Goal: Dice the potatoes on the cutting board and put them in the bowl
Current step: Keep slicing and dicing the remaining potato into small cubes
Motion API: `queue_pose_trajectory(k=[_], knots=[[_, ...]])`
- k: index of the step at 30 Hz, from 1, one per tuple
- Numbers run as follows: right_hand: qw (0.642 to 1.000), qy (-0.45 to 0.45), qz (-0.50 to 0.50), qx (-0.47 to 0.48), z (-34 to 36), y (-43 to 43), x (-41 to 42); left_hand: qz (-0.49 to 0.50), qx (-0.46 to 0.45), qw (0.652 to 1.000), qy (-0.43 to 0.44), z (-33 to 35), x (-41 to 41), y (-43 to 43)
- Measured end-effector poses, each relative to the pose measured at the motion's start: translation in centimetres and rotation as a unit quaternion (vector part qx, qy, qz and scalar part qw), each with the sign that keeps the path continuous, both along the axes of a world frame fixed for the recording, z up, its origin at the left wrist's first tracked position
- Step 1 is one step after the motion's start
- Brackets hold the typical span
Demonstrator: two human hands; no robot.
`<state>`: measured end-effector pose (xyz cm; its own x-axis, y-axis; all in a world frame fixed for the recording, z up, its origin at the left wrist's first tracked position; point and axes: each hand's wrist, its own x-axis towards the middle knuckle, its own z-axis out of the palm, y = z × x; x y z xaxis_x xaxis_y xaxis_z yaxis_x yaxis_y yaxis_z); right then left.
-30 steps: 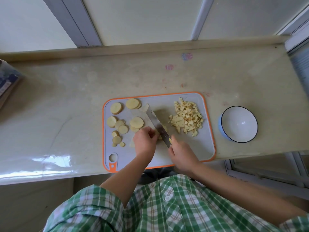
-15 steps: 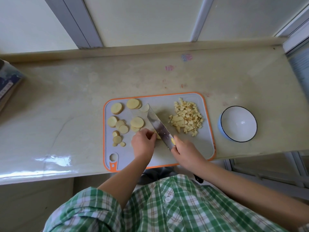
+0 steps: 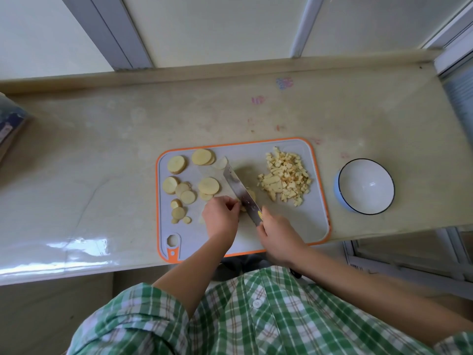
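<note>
The potato piece (image 3: 250, 196) I am cutting lies near the middle of the cutting board (image 3: 294, 226), half hidden by the knife (image 3: 240, 192); my left hand (image 3: 220, 217) curls its fingertips down on the piece and pins it to the board; my right hand (image 3: 277, 237) is clenched round the knife handle at the board's near edge, blade slanting toward its far side. The diced heap (image 3: 285, 179) sits on the board's right half; round slices (image 3: 183, 189) wait uncut on its left half; the white bowl (image 3: 366, 175) stands just off the board's right edge on the counter (image 3: 102, 149), with nothing in it.

I judge I am mid-dicing; the next move calls for a straight downward cut, fingertips tucked back from the edge; loading the bowl is not yet begun.
</note>
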<state>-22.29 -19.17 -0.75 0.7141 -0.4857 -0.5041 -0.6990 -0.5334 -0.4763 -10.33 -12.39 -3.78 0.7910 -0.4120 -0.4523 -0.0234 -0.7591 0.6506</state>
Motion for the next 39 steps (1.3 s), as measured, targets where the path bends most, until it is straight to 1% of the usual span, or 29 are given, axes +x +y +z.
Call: queue_pose_trajectory(k=[5, 8, 11, 13, 16, 20, 23, 27, 30, 32, 35, 39], knots=[[1.000, -0.021, -0.017, 0.004, -0.3, 0.2, -0.1, -0.020, -0.014, 1.000, -0.011, 0.0, 0.3, 0.4], [0.999, -0.038, -0.037, 0.008, -0.5, -0.4, -0.2, -0.056, -0.021, 0.997, -0.045, 0.2, 0.4, 1.0], [0.997, -0.055, -0.052, 0.005, -0.2, -1.0, -0.4, -0.065, -0.027, 0.995, -0.066, 0.2, 0.6, 1.7], [0.996, -0.069, -0.053, 0.011, 0.3, -1.3, -0.5, -0.051, -0.022, 0.996, -0.070, 0.0, 0.7, 2.0], [0.997, -0.079, -0.022, 0.010, 0.7, -1.1, -0.6, 0.001, -0.027, 0.997, -0.075, 0.2, 0.9, 2.1], [0.998, -0.059, 0.005, 0.023, 0.4, 0.1, -1.0, 0.078, -0.031, 0.994, -0.077, 0.7, 1.5, 2.3], [0.999, -0.039, -0.004, 0.028, 0.0, 0.2, -1.7, 0.096, -0.038, 0.992, -0.066, 0.7, 1.5, 2.4], [0.998, -0.021, -0.049, -0.023, -0.5, -1.4, -3.0, 0.075, -0.069, 0.995, -0.014, 0.4, 0.8, 1.8], [0.997, -0.029, -0.068, -0.036, -0.3, -2.8, -3.5, 0.044, -0.067, 0.997, 0.015, 0.3, 0.0, 0.4], [0.996, -0.039, -0.069, -0.030, 0.0, -3.1, -3.6, 0.015, -0.049, 0.999, 0.009, 0.2, -0.5, -0.6], [0.996, -0.053, -0.070, -0.024, 0.2, -2.6, -3.7, -0.015, 0.004, 1.000, -0.020, 0.3, -0.9, -1.6], [0.998, -0.045, -0.035, -0.023, -0.3, -1.5, -3.4, -0.036, 0.017, 0.998, -0.044, 0.0, -0.9, -1.7]])
